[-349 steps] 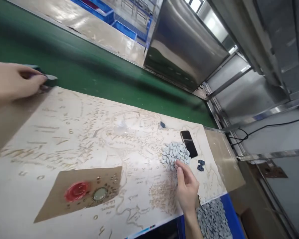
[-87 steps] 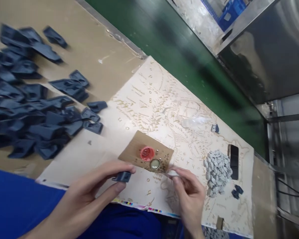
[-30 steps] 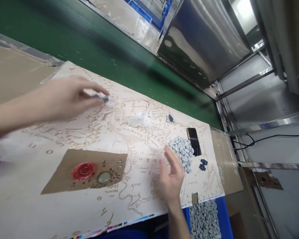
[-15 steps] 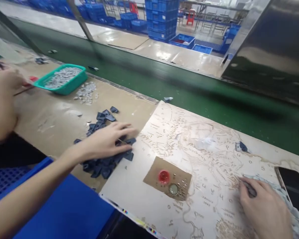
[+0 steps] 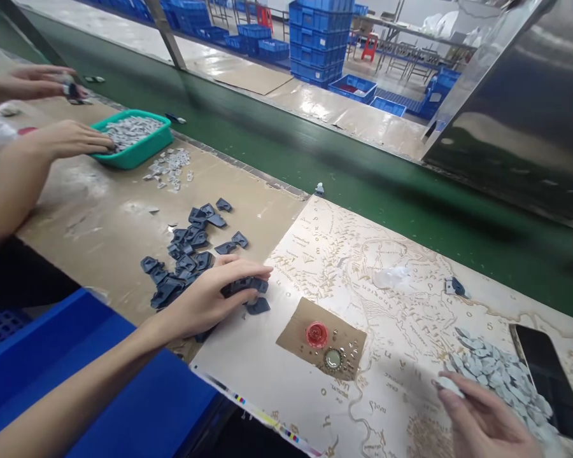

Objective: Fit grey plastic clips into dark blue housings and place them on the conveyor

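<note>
My left hand is closed over dark blue plastic pieces at the left edge of the printed map sheet; the fingers partly hide them. One more dark piece lies just under the fingertips. Behind that hand spreads a loose pile of the same dark pieces. My right hand pinches a small light grey piece between thumb and fingers, over the map sheet. Beside it is a heap of similar grey pieces.
A phone lies right of the grey heap. Mid-sheet, a cardboard piece carries a red cap and a round metal-edged cup. A co-worker's hand reaches into a teal basket. Behind runs a green conveyor belt.
My right hand has moved slightly left and down, uncovering the grey heap, and a grey piece now shows in its fingers. My left hand has closed around dark pieces. The co-worker's hand has reached the basket.
</note>
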Motion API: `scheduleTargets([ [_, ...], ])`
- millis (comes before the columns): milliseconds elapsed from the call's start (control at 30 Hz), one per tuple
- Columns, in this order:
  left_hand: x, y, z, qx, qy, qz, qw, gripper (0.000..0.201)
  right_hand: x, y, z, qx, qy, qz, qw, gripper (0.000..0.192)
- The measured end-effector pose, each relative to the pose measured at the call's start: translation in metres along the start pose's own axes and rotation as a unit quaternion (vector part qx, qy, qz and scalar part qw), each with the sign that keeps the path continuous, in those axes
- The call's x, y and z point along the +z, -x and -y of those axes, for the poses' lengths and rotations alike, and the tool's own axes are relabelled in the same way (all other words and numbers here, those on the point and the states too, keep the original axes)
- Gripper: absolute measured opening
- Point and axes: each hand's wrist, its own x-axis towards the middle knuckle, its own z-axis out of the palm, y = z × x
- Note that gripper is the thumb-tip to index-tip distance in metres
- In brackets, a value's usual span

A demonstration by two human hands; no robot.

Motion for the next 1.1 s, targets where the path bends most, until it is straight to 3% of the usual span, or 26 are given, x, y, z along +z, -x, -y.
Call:
scheduleTargets([
  [167, 0.004, 0.033, -0.024, 0.034, 0.134, -0.055, 0.989, 0.026, 0.055, 0.031, 0.01, -0.054, 0.058, 0.14, 0.987, 0.006],
  [267, 0.02, 0.066, -0.033, -0.025, 0.249, -0.109, 0.962, 0.031, 0.078, 0.046, 0.02, -0.148, 0.1, 0.184, 0.967, 0.014],
  [367, 0.041, 0.097, -0.035, -0.142, 0.355, -0.128, 0.915, 0.02, 0.087, 0.054, 0.02, -0.223, 0.143, 0.206, 0.942, 0.023],
  [433, 0.055, 0.11, -0.037, -0.181, 0.384, -0.12, 0.897, 0.015, 0.088, 0.056, 0.017, -0.239, 0.162, 0.219, 0.932, 0.028],
  [600, 0.073, 0.119, -0.055, -0.256, 0.356, -0.169, 0.883, 0.021, 0.091, 0.058, 0.007, -0.274, 0.184, 0.252, 0.91, 0.034],
  [700, 0.076, 0.119, -0.06, -0.266, 0.325, -0.156, 0.894, 0.029, 0.093, 0.059, 0.004, -0.284, 0.21, 0.258, 0.899, 0.033],
  [800, 0.08, 0.113, -0.062, -0.215, 0.311, -0.124, 0.917, 0.021, 0.094, 0.059, 0.006, -0.274, 0.215, 0.266, 0.899, 0.03],
  [867, 0.083, 0.103, -0.067, -0.199, 0.326, -0.11, 0.918, 0.019, 0.094, 0.06, 0.01, -0.24, 0.191, 0.25, 0.918, 0.024],
  [1000, 0.093, 0.083, -0.085, -0.163, 0.345, -0.105, 0.918, 0.019, 0.096, 0.07, 0.026, -0.058, 0.026, 0.178, 0.982, 0.005],
  [1100, 0.101, 0.078, -0.093, -0.129, 0.337, -0.099, 0.927, 0.018, 0.099, 0.08, 0.038, 0.003, -0.087, 0.184, 0.979, 0.007],
])
